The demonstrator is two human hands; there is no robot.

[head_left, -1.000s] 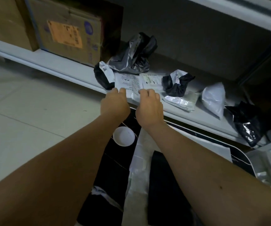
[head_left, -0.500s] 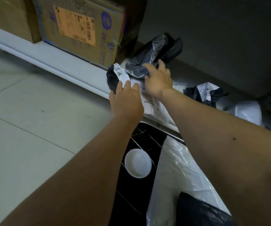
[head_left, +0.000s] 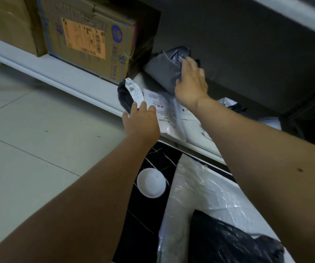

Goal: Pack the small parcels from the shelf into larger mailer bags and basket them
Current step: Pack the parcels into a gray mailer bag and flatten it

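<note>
I stand over a floor of pale square tiles point(head_left: 20, 149) and face a low white metal shelf point(head_left: 62, 73) with a dark grey back panel; this shelf is my reference for all positions. On its left part stands a brown cardboard carton point(head_left: 88, 44) edged in blue tape. The carton bears an orange shipping label with barcodes, a round purple emblem and a vertical code that starts "V2016"; the rest of the print is too small to read.

Just right of the carton, a grey plastic mailer parcel point(head_left: 164, 71) lies toward the back of the shelf. My right hand point(head_left: 190, 86) rests on its right end with fingers fairly straight; I cannot tell if the fingertips curl round it. At the shelf's front edge lies a black plastic parcel with a white barcode slip point(head_left: 128, 93). My left hand point(head_left: 141, 120) reaches it, fingers extended and touching the slip, gripping nothing that I can see. Between my hands, flat white parcels with printed text point(head_left: 164, 109) lie at the front edge; the text is illegible.

Below the shelf, a black marble-patterned surface point(head_left: 147, 215) carries a round white lid point(head_left: 151, 182) and a large white mailer bag point(head_left: 200, 186) with a black parcel point(head_left: 228, 243) on it.
</note>
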